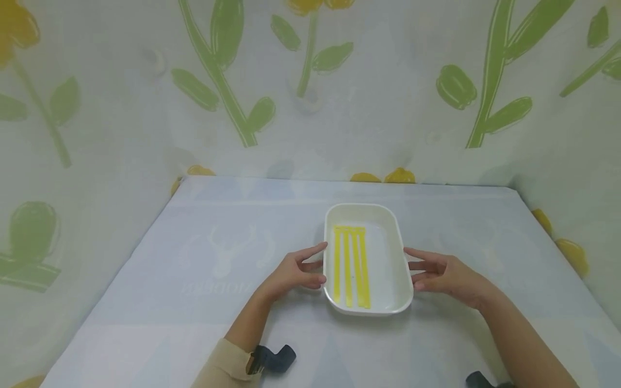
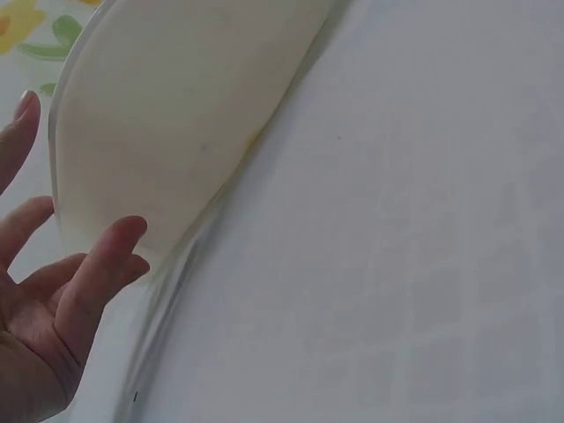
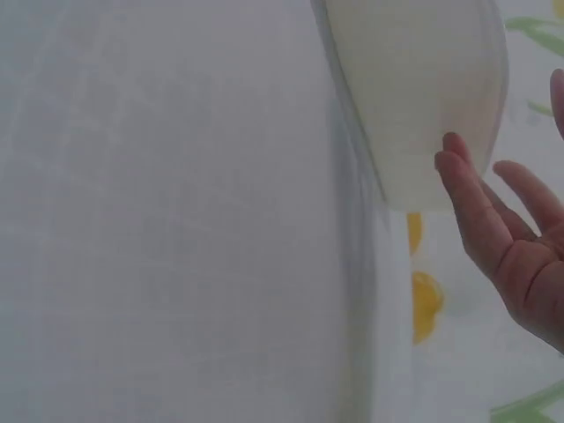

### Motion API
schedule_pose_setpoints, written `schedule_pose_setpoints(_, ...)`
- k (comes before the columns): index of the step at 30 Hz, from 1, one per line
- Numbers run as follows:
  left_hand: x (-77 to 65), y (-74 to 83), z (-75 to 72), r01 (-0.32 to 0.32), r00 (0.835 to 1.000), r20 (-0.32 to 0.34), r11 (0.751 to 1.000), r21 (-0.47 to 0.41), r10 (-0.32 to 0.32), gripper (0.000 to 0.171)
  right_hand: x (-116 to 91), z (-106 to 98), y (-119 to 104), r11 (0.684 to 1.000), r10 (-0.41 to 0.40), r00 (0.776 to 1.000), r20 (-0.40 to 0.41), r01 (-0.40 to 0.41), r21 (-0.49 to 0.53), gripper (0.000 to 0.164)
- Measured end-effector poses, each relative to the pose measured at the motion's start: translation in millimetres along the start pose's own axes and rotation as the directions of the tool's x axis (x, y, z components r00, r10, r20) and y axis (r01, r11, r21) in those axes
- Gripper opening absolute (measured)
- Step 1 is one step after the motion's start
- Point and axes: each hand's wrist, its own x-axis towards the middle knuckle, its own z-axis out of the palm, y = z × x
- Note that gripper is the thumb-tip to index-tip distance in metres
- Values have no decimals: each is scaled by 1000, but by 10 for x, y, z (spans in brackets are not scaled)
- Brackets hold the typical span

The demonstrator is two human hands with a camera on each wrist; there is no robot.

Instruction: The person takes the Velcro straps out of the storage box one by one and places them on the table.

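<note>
A white rectangular tray (image 1: 386, 264) with rounded corners sits near the middle of the table. Inside, along its left half, several flat yellow strips (image 1: 347, 267) lie lengthwise side by side. My left hand (image 1: 291, 274) is at the tray's left side, fingers spread, fingertips right at the wall. On the opposite side my right hand (image 1: 452, 277) has its extended fingers up against the right wall. Both wrist views show the tray's pale outer wall (image 2: 185, 97), with fingertips overlapping its lower part; the strips are hidden there.
The table (image 1: 194, 307) has a pale printed cover. Behind it and at both sides stand white walls (image 1: 378, 108) with green leaves and yellow flowers. A dark wrist strap piece (image 1: 278, 360) shows by the left sleeve, another dark piece (image 1: 477, 379) near the right forearm.
</note>
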Motion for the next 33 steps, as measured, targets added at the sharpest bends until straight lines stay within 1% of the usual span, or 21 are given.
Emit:
schedule_pose_setpoints(5, 43, -2, 10, -48, 999, 9, 996, 81, 48, 90, -16, -63, -132, 995, 41, 998, -43, -44, -85, 74)
schedule_pose_setpoints(8, 70, -33, 11, -84, 996, 20, 991, 100, 82, 91, -24, -112, -217, 993, 35, 998, -61, -41, -111, 75)
schedule_pose_setpoints(13, 103, -107, 24, -141, 990, 6, 982, 127, 142, 92, -25, -166, -340, 987, 11, 998, -60, -20, -158, 74)
schedule_pose_setpoints(15, 103, -137, 32, -149, 989, 12, 981, 120, 149, 92, -23, -175, -374, 986, 6, 999, -49, -14, -167, 73)
schedule_pose_setpoints(19, 101, -175, 58, -137, 990, 35, 988, 69, 135, 93, -13, -189, -469, 980, -1, 999, -39, -6, -198, 73)
schedule_pose_setpoints(22, 107, -169, 83, -121, 992, 38, 991, 58, 119, 95, -3, -196, -579, 975, -35, 999, -30, 27, -222, 72)
schedule_pose_setpoints(26, 104, -173, 74, -144, 988, 54, 989, 36, 142, 100, 43, -158, -727, 972, -100, 995, 2, 98, -212, 71)
schedule_pose_setpoints(29, 87, -186, 56, -159, 986, 63, 987, 10, 158, 101, 97, -117, -822, 972, -132, 991, 25, 135, -194, 69)
schedule_pose_setpoints(33, 75, -200, 51, -139, 989, 58, 990, 0, 139, 98, 181, -77, -925, 969, -152, 988, 28, 155, -192, 64)
